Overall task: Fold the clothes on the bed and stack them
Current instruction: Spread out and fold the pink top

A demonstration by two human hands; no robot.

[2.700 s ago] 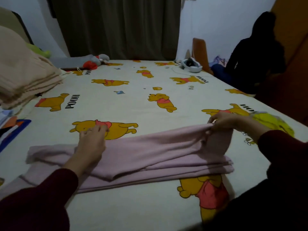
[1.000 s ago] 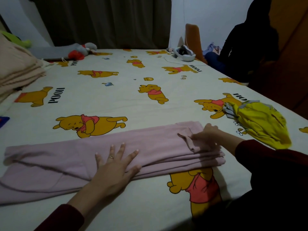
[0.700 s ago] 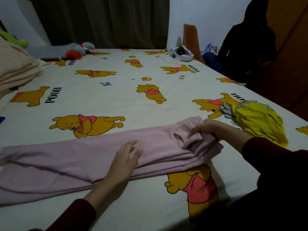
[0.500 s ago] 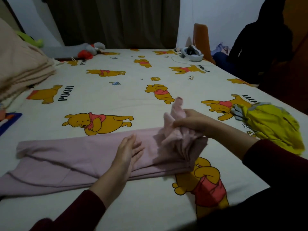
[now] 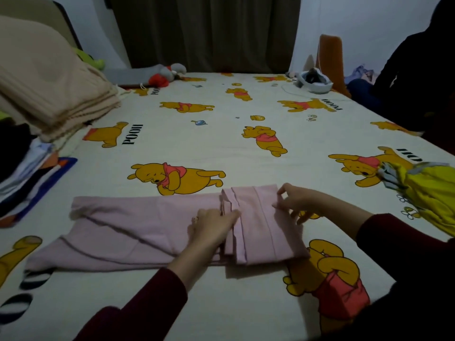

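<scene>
The long pale pink knitted garment (image 5: 157, 230) is laid across the near part of the cream cartoon-bear bedsheet (image 5: 221, 134), its right end turned over into a folded panel. The panel's free edge is pressed flat under the straight fingers of the left hand (image 5: 213, 223), while its right edge is pinched lightly by the loosely curled fingers of the right hand (image 5: 294, 201). The fold would best be squared with edges aligned and smoothed before the left portion is brought over.
</scene>
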